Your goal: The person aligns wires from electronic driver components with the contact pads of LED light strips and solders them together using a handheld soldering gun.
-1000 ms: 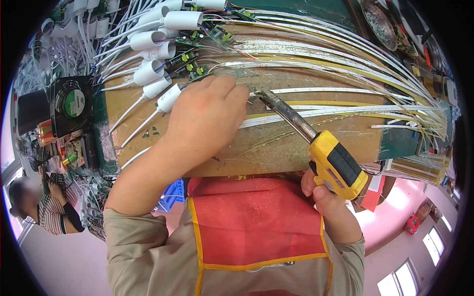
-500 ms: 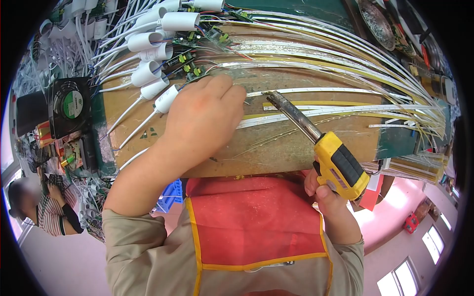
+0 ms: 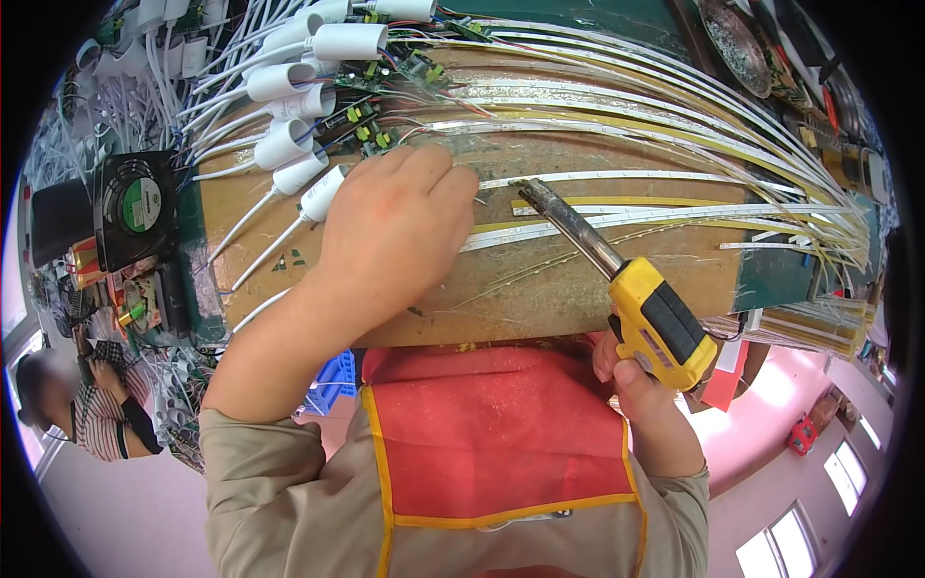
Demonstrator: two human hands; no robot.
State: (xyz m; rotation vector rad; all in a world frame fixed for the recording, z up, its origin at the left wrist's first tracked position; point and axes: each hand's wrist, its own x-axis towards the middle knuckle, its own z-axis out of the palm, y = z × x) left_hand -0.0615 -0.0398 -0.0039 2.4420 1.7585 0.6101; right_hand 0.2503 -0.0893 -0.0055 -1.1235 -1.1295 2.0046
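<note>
My right hand (image 3: 644, 380) is wrapped round the yellow and black grip of a soldering gun (image 3: 665, 323). The gun's metal barrel slants up and left, its dark tip at a narrow white LED strip (image 3: 617, 177). Close to that strip's left end, my left hand (image 3: 400, 226) is closed with curled fingers, and what they hold is hidden beneath them. Just left of this hand lies a white plastic tube housing (image 3: 321, 196) with a white cord. More LED strips (image 3: 554, 229) lie below the tip.
Several white housings (image 3: 352, 41) with cords and green circuit boards (image 3: 421, 69) line the upper left. A black fan (image 3: 135, 207) stands at the left, and a metal dish (image 3: 734, 46) lies at the upper right. Another person (image 3: 101, 400) is at the far left.
The soldering gun and my right hand have shifted very slightly left. My left hand stays nearly in place, still closed.
</note>
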